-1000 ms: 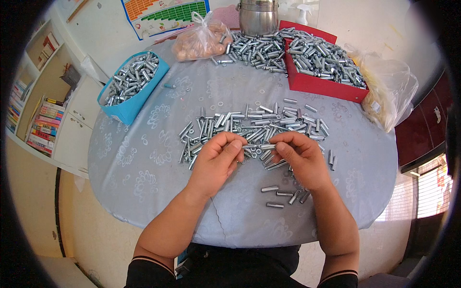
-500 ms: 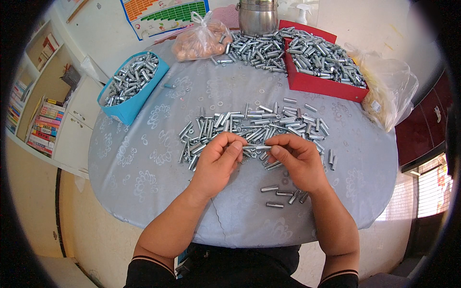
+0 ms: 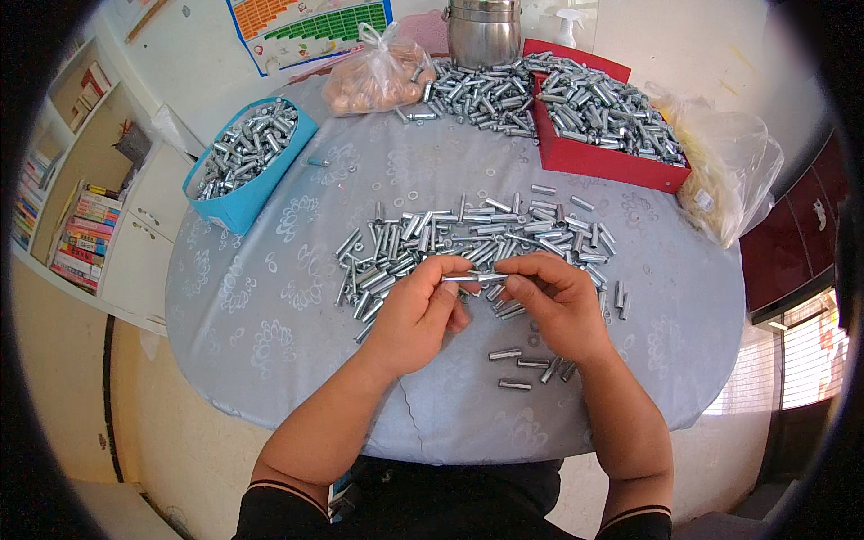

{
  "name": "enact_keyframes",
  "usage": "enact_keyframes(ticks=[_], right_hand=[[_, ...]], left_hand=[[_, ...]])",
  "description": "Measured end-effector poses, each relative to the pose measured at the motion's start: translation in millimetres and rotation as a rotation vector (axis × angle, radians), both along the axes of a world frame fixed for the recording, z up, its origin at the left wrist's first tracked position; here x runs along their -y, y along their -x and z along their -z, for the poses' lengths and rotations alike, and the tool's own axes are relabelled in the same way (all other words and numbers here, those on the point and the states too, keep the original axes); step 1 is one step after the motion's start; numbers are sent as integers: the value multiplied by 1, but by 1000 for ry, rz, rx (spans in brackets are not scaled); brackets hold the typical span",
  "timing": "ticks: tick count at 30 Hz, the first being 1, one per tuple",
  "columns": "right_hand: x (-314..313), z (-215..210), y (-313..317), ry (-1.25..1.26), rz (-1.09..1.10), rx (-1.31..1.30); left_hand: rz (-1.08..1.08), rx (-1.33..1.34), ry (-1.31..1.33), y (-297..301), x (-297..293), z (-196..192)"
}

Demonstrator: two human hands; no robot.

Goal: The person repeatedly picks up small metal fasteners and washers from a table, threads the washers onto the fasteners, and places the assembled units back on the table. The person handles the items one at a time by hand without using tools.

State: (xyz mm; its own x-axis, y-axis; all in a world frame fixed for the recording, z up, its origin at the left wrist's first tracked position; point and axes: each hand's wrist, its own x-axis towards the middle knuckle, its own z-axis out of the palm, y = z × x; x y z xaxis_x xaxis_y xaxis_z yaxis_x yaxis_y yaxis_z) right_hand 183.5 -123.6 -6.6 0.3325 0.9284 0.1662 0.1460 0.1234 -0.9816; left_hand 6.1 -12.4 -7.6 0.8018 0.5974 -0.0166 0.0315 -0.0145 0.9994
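My left hand (image 3: 417, 310) and my right hand (image 3: 555, 301) meet over the middle of a round table with a grey patterned cloth (image 3: 270, 306). Between their fingertips they hold one silver metal sleeve (image 3: 474, 278) level, one hand at each end. Just beyond the hands lies a spread pile of the same silver sleeves (image 3: 468, 236). A few loose sleeves (image 3: 531, 364) lie on the cloth near my right wrist.
A blue box (image 3: 243, 166) full of sleeves sits at the far left. A red tray (image 3: 603, 121) heaped with sleeves stands far right, a steel pot (image 3: 484, 31) and a bag (image 3: 378, 76) behind. A clear plastic bag (image 3: 733, 171) lies right. Bookshelves (image 3: 63, 207) stand left.
Both hands have stayed over the pile's near edge. The fingertips have come together on one sleeve, now held level between them.
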Motion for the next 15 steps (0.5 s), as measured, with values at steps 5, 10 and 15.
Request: enact_keyframes(ticks=[5,10,15], right_hand=[[0,0,6,33,40,-199],[1,-3,6,148,44,-62],[2,-2,8,66,63,92]], left_hand=[[47,40,-50,-3,1,4],[63,92,-71,-1,3,12],[69,101,-82,-2,7,8]])
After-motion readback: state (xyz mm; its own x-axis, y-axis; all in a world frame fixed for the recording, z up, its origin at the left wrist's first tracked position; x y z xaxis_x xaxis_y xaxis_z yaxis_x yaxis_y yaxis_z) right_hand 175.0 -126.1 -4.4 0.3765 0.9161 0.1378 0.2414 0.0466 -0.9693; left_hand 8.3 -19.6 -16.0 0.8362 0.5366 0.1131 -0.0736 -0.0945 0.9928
